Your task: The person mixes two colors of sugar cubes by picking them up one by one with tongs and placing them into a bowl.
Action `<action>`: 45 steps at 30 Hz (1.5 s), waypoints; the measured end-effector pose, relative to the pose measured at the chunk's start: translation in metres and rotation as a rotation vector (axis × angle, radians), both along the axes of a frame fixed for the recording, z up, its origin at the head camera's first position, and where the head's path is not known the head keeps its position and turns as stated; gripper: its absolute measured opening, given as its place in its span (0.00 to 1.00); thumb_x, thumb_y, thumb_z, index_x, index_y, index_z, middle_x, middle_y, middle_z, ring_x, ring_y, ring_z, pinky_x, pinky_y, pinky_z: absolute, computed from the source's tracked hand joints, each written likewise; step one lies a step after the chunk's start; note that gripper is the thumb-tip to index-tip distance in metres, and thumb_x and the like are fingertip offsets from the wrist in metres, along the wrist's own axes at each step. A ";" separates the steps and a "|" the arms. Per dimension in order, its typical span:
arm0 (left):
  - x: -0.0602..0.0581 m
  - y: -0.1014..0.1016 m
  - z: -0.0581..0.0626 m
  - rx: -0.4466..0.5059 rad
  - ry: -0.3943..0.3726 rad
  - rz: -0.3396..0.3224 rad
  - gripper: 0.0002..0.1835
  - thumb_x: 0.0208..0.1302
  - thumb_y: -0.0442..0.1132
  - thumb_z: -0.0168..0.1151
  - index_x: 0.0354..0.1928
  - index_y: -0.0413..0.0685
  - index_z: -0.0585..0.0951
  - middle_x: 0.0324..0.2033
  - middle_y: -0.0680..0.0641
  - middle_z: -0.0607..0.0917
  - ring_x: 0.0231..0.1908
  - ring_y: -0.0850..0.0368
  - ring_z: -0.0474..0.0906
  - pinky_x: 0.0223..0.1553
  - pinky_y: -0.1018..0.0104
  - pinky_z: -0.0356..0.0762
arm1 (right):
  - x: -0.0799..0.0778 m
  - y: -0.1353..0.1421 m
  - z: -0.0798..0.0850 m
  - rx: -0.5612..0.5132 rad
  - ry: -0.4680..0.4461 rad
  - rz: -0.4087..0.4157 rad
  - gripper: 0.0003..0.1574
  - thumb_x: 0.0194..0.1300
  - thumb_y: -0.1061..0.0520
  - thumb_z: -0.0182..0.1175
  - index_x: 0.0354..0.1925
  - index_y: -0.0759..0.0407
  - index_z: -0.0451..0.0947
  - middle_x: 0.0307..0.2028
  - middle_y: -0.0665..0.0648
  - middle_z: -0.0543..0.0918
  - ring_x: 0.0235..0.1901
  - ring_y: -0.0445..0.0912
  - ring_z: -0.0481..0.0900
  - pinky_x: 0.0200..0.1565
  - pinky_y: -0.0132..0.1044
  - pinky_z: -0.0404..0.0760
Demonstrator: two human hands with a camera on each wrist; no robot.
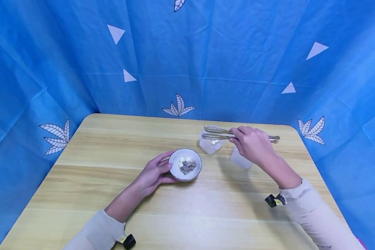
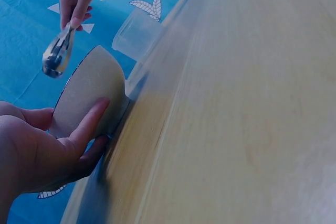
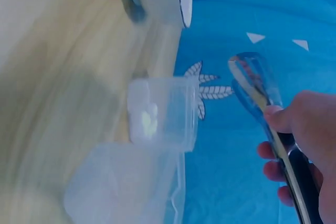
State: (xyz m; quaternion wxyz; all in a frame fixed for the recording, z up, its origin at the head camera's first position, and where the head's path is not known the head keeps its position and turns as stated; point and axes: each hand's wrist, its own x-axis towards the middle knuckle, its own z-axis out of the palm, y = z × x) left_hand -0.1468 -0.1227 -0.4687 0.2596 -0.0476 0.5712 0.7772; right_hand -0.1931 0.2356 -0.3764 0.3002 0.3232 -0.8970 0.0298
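The left hand [image 1: 156, 172] grasps the white bowl [image 1: 187, 153] from its 9 o'clock side, with the fingers curved round the outer wall; the bowl seems to rest on the counter [image 1: 181, 215]. In it lie pale cubes [image 1: 188, 159] toward 11 o'clock and brown cubes [image 1: 185, 172] toward 4 o'clock. The right hand [image 1: 251, 144] is grasping the metal tongs [image 1: 217, 136], whose tips point to 9 o'clock and stand apart. I cannot see anything between them. Below these tips is a clear container [image 1: 210, 149], at 2 o'clock from the bowl, and inside it is one white piece [image 1: 214, 142]. A second clear container [image 1: 241, 160] stands at about 3 o'clock from the bowl.

For working well with the tongs, I would turn the tips downward into the container, so that its wall is not knocked. The white piece should come squarely between both tips; a gentle squeeze is probably enough, because a strong one could make it slip. The left hand should keep the bowl level, and a low release would avoid bouncing.
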 end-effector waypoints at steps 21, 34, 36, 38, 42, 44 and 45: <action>-0.005 -0.001 0.001 -0.003 0.000 -0.006 0.32 0.79 0.30 0.50 0.80 0.54 0.61 0.76 0.34 0.64 0.64 0.40 0.77 0.58 0.39 0.86 | -0.033 -0.017 0.006 0.400 -0.173 -0.143 0.11 0.65 0.52 0.72 0.42 0.56 0.87 0.34 0.57 0.89 0.30 0.52 0.83 0.21 0.41 0.78; -0.004 0.001 0.001 0.005 0.001 -0.002 0.33 0.78 0.28 0.50 0.80 0.52 0.60 0.76 0.33 0.64 0.64 0.41 0.78 0.57 0.38 0.86 | -0.044 -0.026 0.001 0.470 -0.201 -0.153 0.11 0.64 0.52 0.72 0.40 0.57 0.87 0.34 0.56 0.89 0.30 0.52 0.82 0.22 0.40 0.77; -0.003 0.002 0.001 0.005 0.005 0.000 0.33 0.78 0.28 0.50 0.80 0.52 0.60 0.76 0.32 0.64 0.64 0.40 0.78 0.57 0.39 0.86 | -0.045 -0.026 0.000 0.474 -0.185 -0.147 0.11 0.64 0.52 0.72 0.40 0.57 0.87 0.34 0.56 0.89 0.29 0.52 0.82 0.22 0.39 0.77; -0.002 0.002 0.001 0.003 0.007 0.000 0.33 0.78 0.29 0.51 0.80 0.52 0.60 0.76 0.32 0.64 0.64 0.40 0.78 0.57 0.39 0.86 | -0.045 -0.026 -0.001 0.481 -0.177 -0.144 0.11 0.64 0.52 0.73 0.39 0.57 0.87 0.34 0.56 0.89 0.28 0.52 0.82 0.21 0.39 0.77; -0.001 0.002 0.000 -0.003 0.001 0.002 0.32 0.78 0.30 0.52 0.80 0.54 0.61 0.76 0.33 0.64 0.63 0.42 0.78 0.57 0.38 0.86 | -0.046 -0.026 0.001 0.498 -0.188 -0.138 0.11 0.63 0.52 0.74 0.40 0.56 0.88 0.33 0.56 0.89 0.29 0.51 0.83 0.23 0.39 0.78; 0.000 0.000 0.001 -0.005 -0.001 0.007 0.32 0.78 0.30 0.52 0.80 0.54 0.61 0.76 0.33 0.64 0.63 0.43 0.78 0.56 0.38 0.86 | -0.047 -0.027 0.003 0.503 -0.208 -0.133 0.12 0.62 0.51 0.74 0.42 0.56 0.88 0.34 0.56 0.89 0.30 0.51 0.84 0.24 0.39 0.80; 0.000 0.000 0.001 -0.006 -0.004 0.012 0.32 0.78 0.30 0.52 0.80 0.54 0.62 0.76 0.34 0.65 0.63 0.43 0.78 0.56 0.38 0.86 | -0.048 -0.028 0.004 0.505 -0.221 -0.132 0.12 0.63 0.51 0.74 0.42 0.55 0.89 0.35 0.55 0.90 0.30 0.51 0.84 0.25 0.40 0.80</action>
